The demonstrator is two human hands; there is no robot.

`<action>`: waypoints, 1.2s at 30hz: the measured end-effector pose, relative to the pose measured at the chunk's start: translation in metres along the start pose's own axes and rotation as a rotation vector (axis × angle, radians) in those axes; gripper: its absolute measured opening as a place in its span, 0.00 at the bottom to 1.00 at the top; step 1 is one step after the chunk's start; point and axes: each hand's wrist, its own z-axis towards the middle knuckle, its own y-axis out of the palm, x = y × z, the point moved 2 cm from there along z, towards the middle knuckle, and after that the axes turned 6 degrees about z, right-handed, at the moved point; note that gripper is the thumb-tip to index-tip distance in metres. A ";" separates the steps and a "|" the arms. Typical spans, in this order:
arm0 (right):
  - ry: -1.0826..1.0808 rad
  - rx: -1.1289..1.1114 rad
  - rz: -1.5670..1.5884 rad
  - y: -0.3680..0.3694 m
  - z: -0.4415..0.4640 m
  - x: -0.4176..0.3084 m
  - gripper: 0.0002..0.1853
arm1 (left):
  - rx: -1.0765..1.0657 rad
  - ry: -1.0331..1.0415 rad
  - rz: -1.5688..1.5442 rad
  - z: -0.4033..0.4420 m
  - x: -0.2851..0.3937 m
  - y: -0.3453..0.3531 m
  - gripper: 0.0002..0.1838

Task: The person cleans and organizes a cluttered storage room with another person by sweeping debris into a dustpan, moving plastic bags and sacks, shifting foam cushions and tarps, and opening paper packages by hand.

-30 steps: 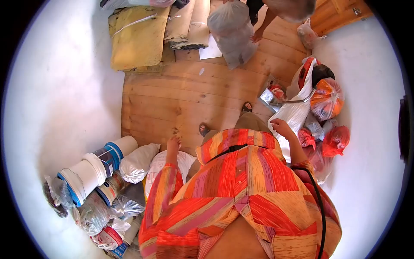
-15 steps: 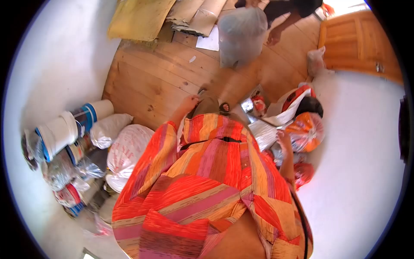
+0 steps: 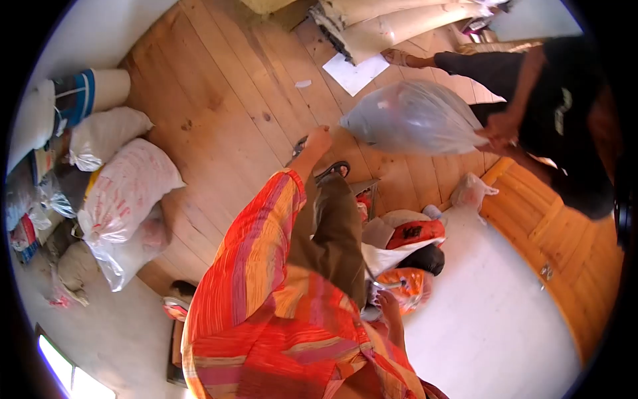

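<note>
Along the wooden floor's (image 3: pixel 219 100) left edge, bulging, print-marked white sacks (image 3: pixel 133 183) and a smooth bucket (image 3: pixel 109 90), cut off by dark vignetting; at the top edge, ragged cardboard (image 3: pixel 415 26) and flat paper (image 3: pixel 355 72); just below, a translucent grey bag (image 3: pixel 412 116), gripped by another person's hands (image 3: pixel 500 130); nearby, the left hand (image 3: pixel 318 139), fingers curled, impossible to tell whether gripping; by the right edge's crinkled orange bag (image 3: pixel 412 289), the right hand (image 3: pixel 390 306), fingers extended, contact unclear.

Can count two wearer's hands, left hand (image 3: pixel 318 141) and right hand (image 3: pixel 389 306); one co-worker (image 3: pixel 578 113); at least six bags (image 3: pixel 415 120); one paper sheet (image 3: pixel 354 73); one door (image 3: pixel 555 256).
</note>
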 end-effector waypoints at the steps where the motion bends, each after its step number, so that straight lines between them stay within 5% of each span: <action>1: 0.055 0.040 0.094 -0.011 0.015 0.004 0.13 | -0.033 -0.111 -0.066 0.009 -0.007 0.014 0.15; 2: 0.073 0.038 0.066 -0.011 0.027 -0.008 0.13 | -0.071 -0.218 -0.122 0.018 -0.013 0.021 0.19; 3: 0.101 0.062 0.227 -0.005 0.030 -0.022 0.13 | -0.044 -0.320 -0.144 0.010 0.042 -0.015 0.13; 5: 0.146 0.070 0.367 -0.004 0.051 -0.020 0.14 | 0.062 -0.284 -0.311 0.052 0.004 0.054 0.15; 7: 0.211 0.055 0.233 0.006 0.080 -0.040 0.15 | 0.141 -0.005 -0.267 0.078 0.009 0.083 0.17; 9: 0.259 0.033 0.274 0.006 0.111 -0.032 0.14 | 0.132 -0.069 -0.618 0.098 0.033 0.090 0.18; 11: 0.300 0.062 0.264 0.008 0.133 -0.038 0.14 | 0.232 0.006 -0.591 0.126 0.031 0.126 0.19; 15: 0.350 0.142 0.265 0.014 0.182 -0.054 0.12 | 0.312 0.084 -0.416 0.149 -0.049 0.261 0.17; 18: 0.365 0.166 0.283 0.006 0.195 -0.055 0.10 | 0.442 -0.114 -0.171 0.081 -0.148 0.338 0.16; 20: 0.284 0.119 0.322 0.005 0.198 -0.061 0.10 | -0.762 -0.561 -0.117 0.022 -0.208 0.371 0.21; 22: 0.312 0.093 0.306 0.011 0.195 -0.076 0.09 | -0.241 -0.244 0.289 -0.013 -0.179 0.316 0.13; 26: 0.228 0.000 0.256 0.013 0.187 -0.099 0.10 | -0.394 -0.127 0.141 -0.007 -0.169 0.273 0.13; 30: 0.124 -0.039 0.207 0.005 0.175 -0.116 0.11 | -0.320 -0.402 -0.387 0.055 -0.032 0.150 0.16; 33: 0.078 -0.078 0.215 0.001 0.164 -0.133 0.12 | 0.007 0.208 -0.335 0.108 0.075 0.092 0.39; 35: 0.078 -0.082 0.249 0.000 0.157 -0.140 0.13 | -0.042 0.765 -0.294 0.127 0.160 0.037 0.45; 36: 0.064 -0.084 0.253 -0.002 0.158 -0.142 0.13 | -0.036 0.777 -0.290 0.136 0.178 0.041 0.45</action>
